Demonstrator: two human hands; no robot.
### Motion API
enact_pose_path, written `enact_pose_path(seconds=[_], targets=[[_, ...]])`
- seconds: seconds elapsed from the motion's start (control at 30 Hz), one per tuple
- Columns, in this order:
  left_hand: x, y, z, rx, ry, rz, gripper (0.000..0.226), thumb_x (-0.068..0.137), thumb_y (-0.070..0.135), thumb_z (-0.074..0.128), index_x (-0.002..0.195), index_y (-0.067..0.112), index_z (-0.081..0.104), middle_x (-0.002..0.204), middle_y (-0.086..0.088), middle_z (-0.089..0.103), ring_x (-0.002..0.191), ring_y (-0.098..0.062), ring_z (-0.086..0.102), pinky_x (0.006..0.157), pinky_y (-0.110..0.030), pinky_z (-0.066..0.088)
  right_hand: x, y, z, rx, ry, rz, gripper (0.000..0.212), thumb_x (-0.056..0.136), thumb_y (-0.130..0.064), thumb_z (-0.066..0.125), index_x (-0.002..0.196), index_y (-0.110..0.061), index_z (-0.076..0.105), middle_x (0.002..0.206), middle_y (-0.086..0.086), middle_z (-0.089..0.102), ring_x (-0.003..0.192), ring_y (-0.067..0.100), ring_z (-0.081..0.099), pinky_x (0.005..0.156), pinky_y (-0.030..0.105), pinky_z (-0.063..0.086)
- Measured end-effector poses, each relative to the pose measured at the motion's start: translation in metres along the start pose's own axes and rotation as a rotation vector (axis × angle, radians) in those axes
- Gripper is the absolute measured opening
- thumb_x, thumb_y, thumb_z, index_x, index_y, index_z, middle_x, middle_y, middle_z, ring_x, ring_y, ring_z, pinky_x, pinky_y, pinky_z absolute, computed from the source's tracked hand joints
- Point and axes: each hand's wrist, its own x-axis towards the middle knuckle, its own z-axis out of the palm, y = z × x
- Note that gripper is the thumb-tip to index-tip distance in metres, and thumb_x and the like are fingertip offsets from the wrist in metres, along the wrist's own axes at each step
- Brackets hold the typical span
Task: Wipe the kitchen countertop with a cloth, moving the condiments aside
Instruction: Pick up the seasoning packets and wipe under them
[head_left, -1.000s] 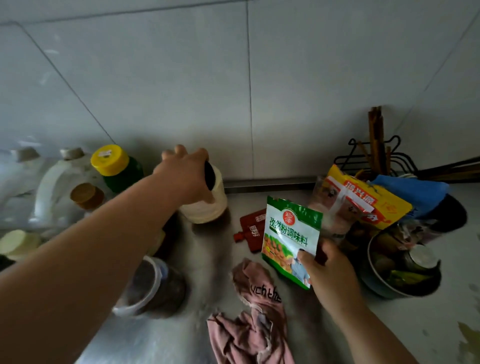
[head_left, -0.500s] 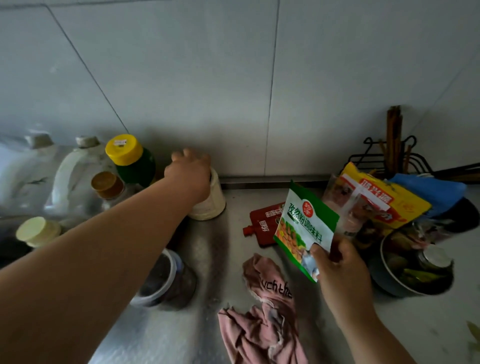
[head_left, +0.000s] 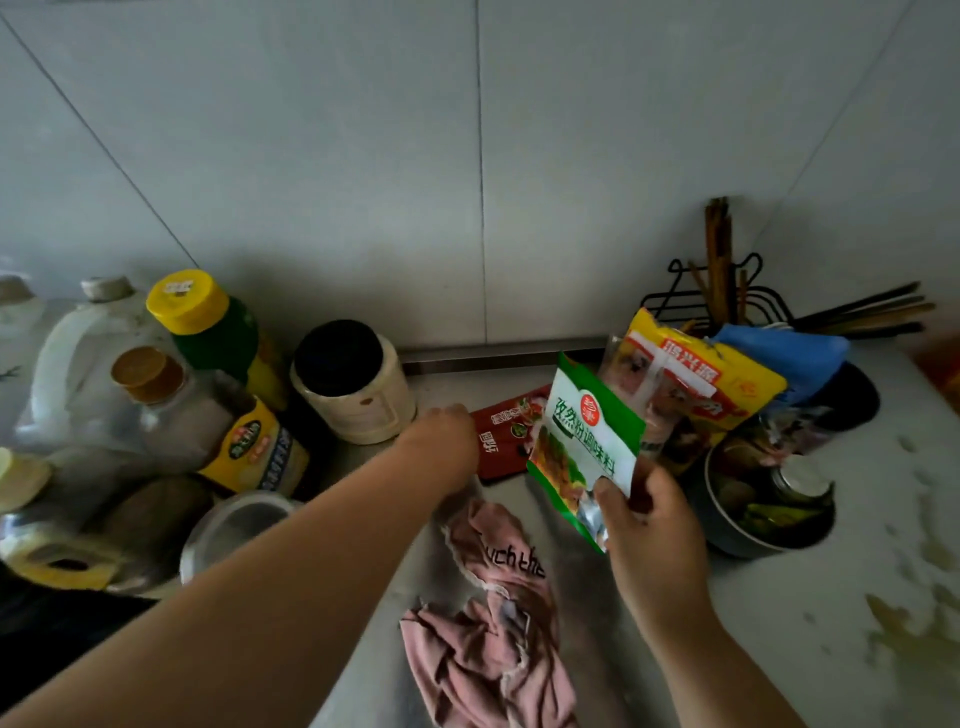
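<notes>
A crumpled pink cloth (head_left: 493, 623) lies on the countertop (head_left: 810, 597) in front of me. My right hand (head_left: 649, 530) pinches the lower corner of a green and white seasoning packet (head_left: 587, 447) and holds it tilted above the counter. My left hand (head_left: 441, 441) reaches across and lies over the spout end of a red sauce pouch (head_left: 511, 436) that lies flat near the wall. Its fingers are hidden behind the back of the hand. A cream jar with a black lid (head_left: 353, 384) stands free against the wall, left of that hand.
Bottles crowd the left: a yellow-capped green bottle (head_left: 208, 322), a clear oil jug (head_left: 78, 364), a brown-capped bottle (head_left: 171, 410) and an open jar (head_left: 234, 525). At the right are a yellow packet (head_left: 696, 374), a filled bowl (head_left: 763, 504), a blue cloth (head_left: 779, 353) and a chopstick rack (head_left: 717, 291).
My left hand has let go of the cream jar by the wall and moved right to the red pouch. My right hand has kept hold of the green packet.
</notes>
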Motion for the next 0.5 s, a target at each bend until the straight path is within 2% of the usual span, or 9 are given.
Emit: enact_pose_path(seconds=[0.1, 0.27, 0.37, 0.5], targets=[[0.005, -0.002, 0.037, -0.211, 0.014, -0.092, 0.052, 0.086, 0.023, 0.056, 0.133, 0.01, 0.037, 0.122, -0.017, 0.053, 0.114, -0.035, 0.053, 0.095, -0.045, 0.047, -0.002, 0.005, -0.006, -0.008, 0.005, 0.008, 0.012, 0.092, -0.026, 0.061, 0.103, -0.024, 0.058, 0.111, 0.004, 0.068, 0.093, 0.017, 0.068, 0.071, 0.03, 0.056], [0.003, -0.001, 0.06, -0.415, 0.115, -0.162, 0.034, 0.084, 0.029, 0.057, 0.115, 0.015, 0.054, 0.108, -0.011, 0.063, 0.098, -0.03, 0.062, 0.084, -0.037, 0.053, -0.002, 0.016, -0.019, -0.074, 0.033, 0.015, 0.011, 0.091, -0.027, 0.061, 0.098, -0.02, 0.057, 0.108, 0.006, 0.067, 0.084, 0.014, 0.066, 0.07, 0.034, 0.056], [-0.002, -0.001, 0.048, -0.646, 0.277, -0.169, 0.024, 0.079, 0.034, 0.06, 0.1, 0.022, 0.058, 0.098, -0.004, 0.065, 0.083, -0.021, 0.065, 0.074, -0.033, 0.055, -0.002, 0.016, -0.022, -0.103, 0.087, -0.013, 0.008, 0.091, -0.027, 0.061, 0.094, -0.026, 0.054, 0.107, 0.006, 0.066, 0.081, 0.015, 0.062, 0.072, 0.036, 0.054], [-0.02, -0.001, 0.017, -0.854, 0.535, -0.065, 0.015, 0.083, 0.037, 0.062, 0.092, 0.025, 0.058, 0.098, -0.002, 0.064, 0.083, -0.017, 0.064, 0.077, -0.042, 0.058, -0.002, 0.012, -0.016, -0.085, 0.143, -0.079, 0.013, 0.09, -0.025, 0.063, 0.091, -0.033, 0.053, 0.101, 0.005, 0.065, 0.082, 0.016, 0.061, 0.076, 0.037, 0.054]])
